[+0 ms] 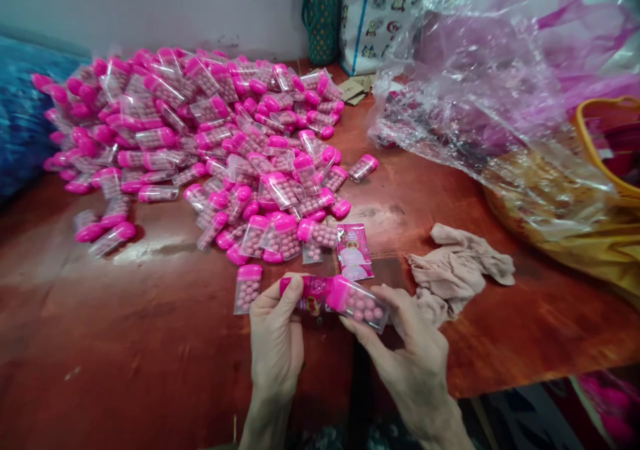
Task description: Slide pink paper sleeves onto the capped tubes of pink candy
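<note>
My left hand (278, 327) pinches the left end of a printed magenta sleeve (314, 295) between thumb and fingers. Thumb and fingers of my right hand (407, 347) hold a clear box of pink balls (364, 309) by its lower right end. The pink cap of that box touches the sleeve's right end; whether it is inside the sleeve cannot be made out. Just left of my left hand lies a capped box (248, 290). Beyond the hands is a flat printed sleeve (354, 251), beside a large heap of pink-capped boxes (210, 117).
A crumpled beige cloth (457, 270) lies on the red-brown table (150, 343) at the right. Clear plastic wrap (465, 97) and a yellow basket (583, 130) are at the back right. A white bag (377, 27) stands by the wall, and blue plastic (25, 117) is at the left.
</note>
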`<control>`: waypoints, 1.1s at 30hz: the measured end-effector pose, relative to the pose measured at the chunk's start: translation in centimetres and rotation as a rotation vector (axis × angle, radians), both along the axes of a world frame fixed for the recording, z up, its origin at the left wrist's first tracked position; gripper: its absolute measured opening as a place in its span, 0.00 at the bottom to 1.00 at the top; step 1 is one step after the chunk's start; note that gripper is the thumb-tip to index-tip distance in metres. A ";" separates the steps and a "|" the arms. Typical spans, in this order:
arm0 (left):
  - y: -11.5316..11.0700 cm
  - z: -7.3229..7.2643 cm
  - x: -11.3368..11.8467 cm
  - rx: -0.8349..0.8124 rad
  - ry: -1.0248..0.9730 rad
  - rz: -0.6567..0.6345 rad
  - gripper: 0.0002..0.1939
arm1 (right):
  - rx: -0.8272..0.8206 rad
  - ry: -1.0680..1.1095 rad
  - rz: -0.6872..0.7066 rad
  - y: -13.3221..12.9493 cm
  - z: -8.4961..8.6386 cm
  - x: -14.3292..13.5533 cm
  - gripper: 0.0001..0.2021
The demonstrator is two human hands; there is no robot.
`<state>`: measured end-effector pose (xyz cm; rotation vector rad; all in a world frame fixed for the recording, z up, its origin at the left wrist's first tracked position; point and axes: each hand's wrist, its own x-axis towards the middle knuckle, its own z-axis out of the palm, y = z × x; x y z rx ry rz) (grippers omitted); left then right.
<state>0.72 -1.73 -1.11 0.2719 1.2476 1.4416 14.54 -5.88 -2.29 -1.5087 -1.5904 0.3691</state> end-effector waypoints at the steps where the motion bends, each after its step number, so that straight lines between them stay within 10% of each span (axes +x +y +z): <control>1: 0.0 0.0 0.0 0.002 0.006 0.001 0.05 | 0.005 -0.002 0.009 0.0 -0.1 -0.1 0.17; 21: -0.6 -0.2 0.0 0.045 0.090 -0.091 0.05 | -0.345 0.576 0.203 0.6 -0.2 1.2 0.17; 33: -0.2 -0.4 -0.3 0.023 -0.028 -0.123 0.08 | -0.238 0.554 0.166 0.6 -0.1 0.7 0.17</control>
